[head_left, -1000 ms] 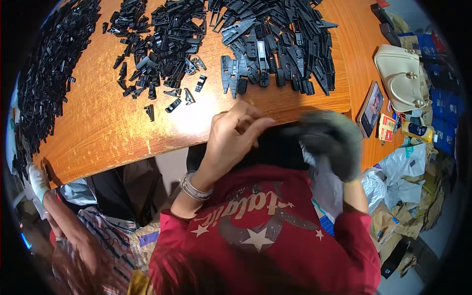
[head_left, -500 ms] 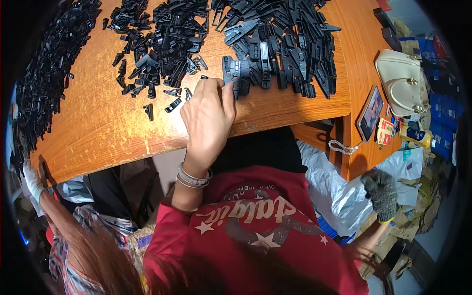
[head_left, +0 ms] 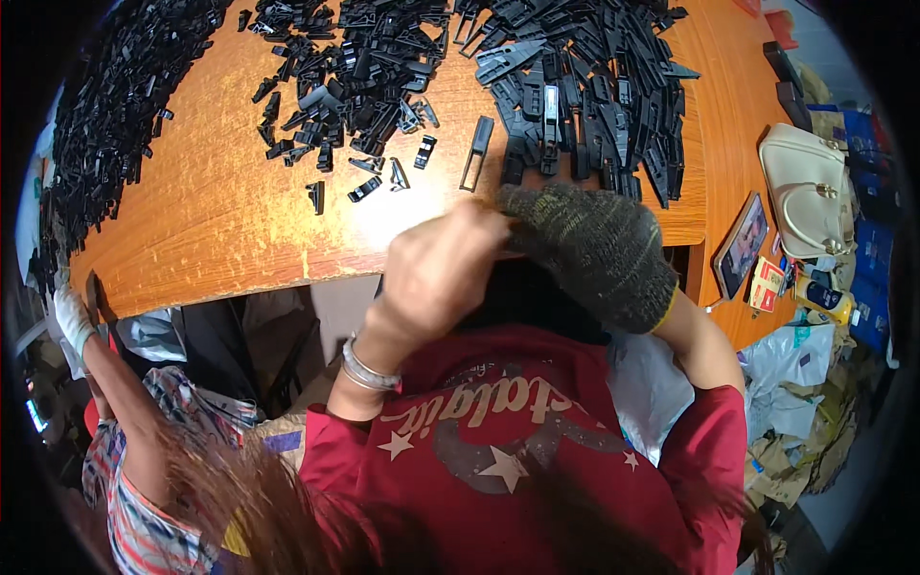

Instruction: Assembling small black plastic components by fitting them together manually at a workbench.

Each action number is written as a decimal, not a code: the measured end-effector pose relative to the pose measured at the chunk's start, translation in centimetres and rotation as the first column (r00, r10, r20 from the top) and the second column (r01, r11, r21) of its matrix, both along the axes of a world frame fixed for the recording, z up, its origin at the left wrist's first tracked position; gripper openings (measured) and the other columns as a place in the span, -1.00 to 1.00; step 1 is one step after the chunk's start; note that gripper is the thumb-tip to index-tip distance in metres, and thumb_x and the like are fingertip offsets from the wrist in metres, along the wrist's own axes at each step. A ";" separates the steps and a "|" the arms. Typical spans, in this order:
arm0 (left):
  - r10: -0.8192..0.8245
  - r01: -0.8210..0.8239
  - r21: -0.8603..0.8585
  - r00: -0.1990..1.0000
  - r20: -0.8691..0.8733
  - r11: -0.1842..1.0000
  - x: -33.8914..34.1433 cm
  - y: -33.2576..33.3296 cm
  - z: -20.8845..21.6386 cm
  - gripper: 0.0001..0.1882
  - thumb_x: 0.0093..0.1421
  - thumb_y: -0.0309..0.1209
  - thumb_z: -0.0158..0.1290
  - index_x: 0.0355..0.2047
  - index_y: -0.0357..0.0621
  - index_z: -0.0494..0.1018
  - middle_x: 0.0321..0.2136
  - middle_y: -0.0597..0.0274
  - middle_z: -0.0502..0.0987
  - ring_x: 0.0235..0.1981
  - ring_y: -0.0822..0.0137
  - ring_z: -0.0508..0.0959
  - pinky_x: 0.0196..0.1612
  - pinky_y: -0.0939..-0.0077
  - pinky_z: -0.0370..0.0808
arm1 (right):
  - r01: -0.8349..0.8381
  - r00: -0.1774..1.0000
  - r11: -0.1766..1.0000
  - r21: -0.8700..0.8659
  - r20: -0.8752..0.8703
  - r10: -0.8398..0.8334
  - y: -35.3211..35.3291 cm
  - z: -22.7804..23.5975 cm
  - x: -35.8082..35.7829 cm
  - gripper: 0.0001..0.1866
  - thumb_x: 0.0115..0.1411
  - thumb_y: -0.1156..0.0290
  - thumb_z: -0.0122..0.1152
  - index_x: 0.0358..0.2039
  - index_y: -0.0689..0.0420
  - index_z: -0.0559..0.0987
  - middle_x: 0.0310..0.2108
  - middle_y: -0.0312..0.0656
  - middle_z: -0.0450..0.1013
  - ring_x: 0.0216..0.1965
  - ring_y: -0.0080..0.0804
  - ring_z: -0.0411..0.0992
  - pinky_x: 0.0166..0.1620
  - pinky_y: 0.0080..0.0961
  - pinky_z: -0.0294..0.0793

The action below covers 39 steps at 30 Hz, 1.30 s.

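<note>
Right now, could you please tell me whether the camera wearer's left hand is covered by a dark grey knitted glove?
No, the left hand is bare, and only the right hand wears the glove.

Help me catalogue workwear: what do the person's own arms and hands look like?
Red sleeves end near the elbows. The left hand is ungloved, with pale bracelets at its wrist. The right hand wears a dark grey knitted glove with yellowish flecks and a yellow cuff edge.

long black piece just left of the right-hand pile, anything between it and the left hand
Nothing visible stands between the left hand and the long black piece; the gloved right hand is off to the right.
</note>
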<state>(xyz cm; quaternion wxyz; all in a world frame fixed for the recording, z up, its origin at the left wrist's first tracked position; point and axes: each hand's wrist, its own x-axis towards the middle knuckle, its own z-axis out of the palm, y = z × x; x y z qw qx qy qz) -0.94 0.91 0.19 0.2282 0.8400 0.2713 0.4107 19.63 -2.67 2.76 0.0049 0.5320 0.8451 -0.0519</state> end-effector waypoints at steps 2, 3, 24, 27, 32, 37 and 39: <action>0.234 -0.240 -0.060 0.968 -0.093 0.969 -0.7 1.4 0.7 -0.87 0.13 -0.60 0.08 -0.28 -0.28 0.46 -0.47 0.03 0.46 -0.55 0.11 0.52 -0.58 0.32 0.42 | 0.046 0.998 0.998 -0.043 -0.048 -0.048 0.1 0.3 0.0 -0.45 0.20 0.02 0.09 0.06 0.16 0.44 0.05 0.07 0.39 -0.11 0.22 0.42 -0.19 -0.07 0.49; 0.351 -0.358 -0.050 0.931 -0.103 0.932 -0.7 2.3 0.7 -0.89 0.18 -0.53 0.09 -0.27 -0.24 0.45 -0.45 0.04 0.44 -0.56 0.11 0.51 -0.57 0.30 0.41 | 0.080 0.985 0.994 -0.072 -0.148 -0.090 0.3 0.8 0.0 -0.53 0.17 0.08 0.17 0.01 0.08 0.50 -0.07 -0.04 0.47 -0.16 0.04 0.48 -0.19 -0.18 0.50; -0.111 -0.029 -0.385 0.936 -0.334 0.922 -1.1 2.6 1.1 -0.84 0.10 -0.57 0.08 -0.28 -0.31 0.46 -0.44 -0.06 0.50 -0.38 -0.10 0.52 -0.31 0.17 0.44 | 0.280 0.772 0.913 -0.298 -0.496 -0.398 -0.7 1.9 0.1 -0.63 0.11 0.39 0.33 -0.03 0.10 0.59 -0.18 -0.05 0.57 -0.19 -0.22 0.57 -0.16 -0.39 0.52; -0.096 -0.014 -0.370 0.956 -0.279 0.929 -0.8 2.3 0.4 -0.87 0.13 -0.51 0.05 -0.31 -0.29 0.45 -0.41 -0.07 0.52 -0.39 -0.11 0.53 -0.32 0.12 0.44 | 0.196 0.787 0.943 -0.268 -0.530 -0.314 -0.4 1.1 0.0 -0.66 0.13 0.31 0.29 -0.07 0.08 0.59 -0.23 -0.08 0.56 -0.22 -0.16 0.55 -0.19 -0.34 0.51; -0.119 0.005 -0.444 0.966 -0.229 0.896 -0.7 2.1 -0.2 -0.84 0.14 -0.51 0.07 -0.25 -0.28 0.48 -0.40 -0.05 0.52 -0.38 -0.08 0.54 -0.31 0.19 0.45 | 0.098 0.849 0.982 -0.163 -0.500 -0.168 0.1 0.5 0.0 -0.69 0.19 0.25 0.20 -0.08 0.08 0.58 -0.25 -0.12 0.56 -0.24 -0.11 0.53 -0.18 -0.26 0.48; -0.116 -0.003 -0.451 0.965 -0.235 0.893 -0.9 1.8 0.2 -0.82 0.13 -0.55 0.10 -0.23 -0.28 0.50 -0.42 -0.03 0.52 -0.41 -0.04 0.55 -0.33 0.26 0.45 | 0.048 0.919 0.988 -0.145 -0.382 -0.100 1.1 1.4 -0.5 -0.67 0.09 0.29 0.29 -0.10 0.04 0.60 -0.36 -0.15 0.57 -0.34 -0.14 0.55 -0.26 -0.29 0.51; -0.124 0.019 -0.463 0.973 -0.196 0.886 -0.7 1.8 -0.2 -0.82 0.11 -0.49 0.11 -0.25 -0.23 0.48 -0.40 0.01 0.52 -0.39 -0.07 0.54 -0.33 0.17 0.44 | 0.042 0.952 0.986 -0.163 -0.293 -0.089 1.7 2.3 -0.7 -0.69 0.11 0.28 0.26 -0.11 0.03 0.60 -0.37 -0.15 0.57 -0.35 -0.14 0.55 -0.26 -0.29 0.51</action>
